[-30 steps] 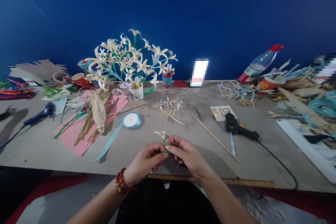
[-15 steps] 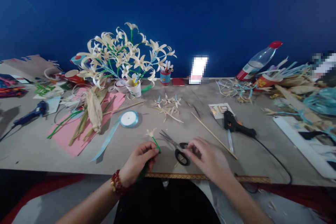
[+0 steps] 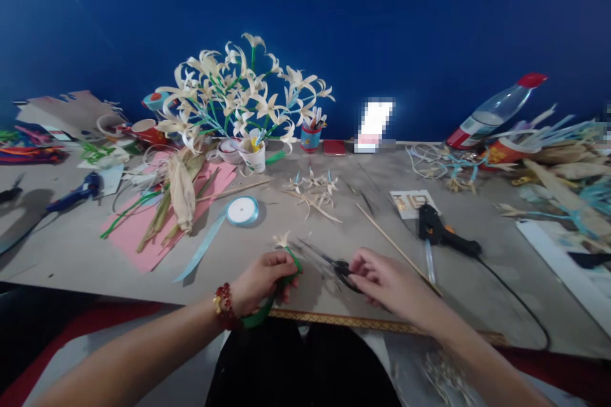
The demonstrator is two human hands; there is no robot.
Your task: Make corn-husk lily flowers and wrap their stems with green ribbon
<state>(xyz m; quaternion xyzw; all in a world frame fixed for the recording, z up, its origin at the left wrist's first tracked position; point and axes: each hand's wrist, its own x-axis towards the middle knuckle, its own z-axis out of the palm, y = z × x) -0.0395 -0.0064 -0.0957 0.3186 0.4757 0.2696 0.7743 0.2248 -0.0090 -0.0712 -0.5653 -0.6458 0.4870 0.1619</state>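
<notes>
Pinched between thumb and fingers of my left hand (image 3: 267, 280) is a small cream flower (image 3: 281, 240) with a green-wrapped stem. A band of green tape (image 3: 258, 318) hangs below that palm near the table's front edge. My right hand (image 3: 391, 286) has its fingers closed at the black handles of a pair of scissors (image 3: 344, 273). The blades point up and left toward the flower, apart from it and blurred. Ahead of the hands lie a roll of light blue ribbon (image 3: 242, 211) and several loose cream flower pieces (image 3: 315, 194).
Cream flowers (image 3: 267, 105) stand in a white cup (image 3: 252, 158) at the back. A black glue gun (image 3: 449, 238) with a cord and a thin wooden stick (image 3: 396, 247) lie right. Dried husks (image 3: 181, 197) rest on pink paper (image 3: 138, 248) at left. A tilted bottle (image 3: 496, 111) is back right.
My right hand has drawn the scissors up off the table, and their handle loops have turned. My left hand keeps the flower, its stem now tilted more. The whole view has shifted slightly.
</notes>
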